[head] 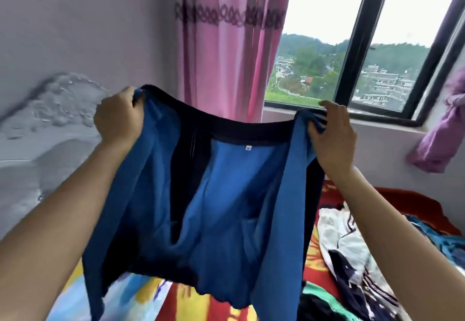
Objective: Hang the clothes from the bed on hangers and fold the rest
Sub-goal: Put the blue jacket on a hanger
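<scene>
I hold a blue jacket (226, 207) with a dark navy collar up in the air over the bed, its inside facing me and a small white label under the collar. My left hand (118, 116) grips the left shoulder in a fist. My right hand (332, 132) pinches the right shoulder, fingers curled into the cloth. The jacket's hem hangs just above the bed. A pile of other clothes (352, 257), white, navy and green, lies on the bed at the lower right. No hanger is in view.
The bed (176, 303) has a bright red, yellow and blue cover. A pink curtain (226, 43) hangs ahead, and the window (364, 56) is to its right. A purple cloth (442, 132) hangs at the far right. A grey wall is on the left.
</scene>
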{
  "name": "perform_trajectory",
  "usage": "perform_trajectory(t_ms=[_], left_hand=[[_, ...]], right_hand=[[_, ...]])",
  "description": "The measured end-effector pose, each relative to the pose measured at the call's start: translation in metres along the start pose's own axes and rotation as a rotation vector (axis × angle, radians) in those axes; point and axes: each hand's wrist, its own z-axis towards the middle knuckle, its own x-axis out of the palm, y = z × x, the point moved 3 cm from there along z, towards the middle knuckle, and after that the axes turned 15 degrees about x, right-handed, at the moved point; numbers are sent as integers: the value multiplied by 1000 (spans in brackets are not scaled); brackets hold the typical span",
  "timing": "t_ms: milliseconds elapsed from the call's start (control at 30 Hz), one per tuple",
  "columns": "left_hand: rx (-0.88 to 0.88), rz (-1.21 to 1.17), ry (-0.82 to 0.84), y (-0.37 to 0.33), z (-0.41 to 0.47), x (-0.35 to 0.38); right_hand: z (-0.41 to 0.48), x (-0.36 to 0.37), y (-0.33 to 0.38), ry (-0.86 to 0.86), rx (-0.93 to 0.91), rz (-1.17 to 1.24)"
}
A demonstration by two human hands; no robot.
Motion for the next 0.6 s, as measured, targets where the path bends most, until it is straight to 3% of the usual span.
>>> perform_trajectory(t_ms=[100, 300, 467, 600], left_hand=[[-21, 54, 235, 23, -46, 21], [-196, 31, 735, 43, -218, 84], [-428, -93, 1127, 25, -340, 111], [-562, -133, 1176, -9, -391, 123]], right_hand=[[-27, 23, -17, 151, -2, -112], [-177, 79, -103, 806, 151, -516], [-290, 97, -139, 1135, 396, -488], [-331, 94, -172, 1239, 624, -279]])
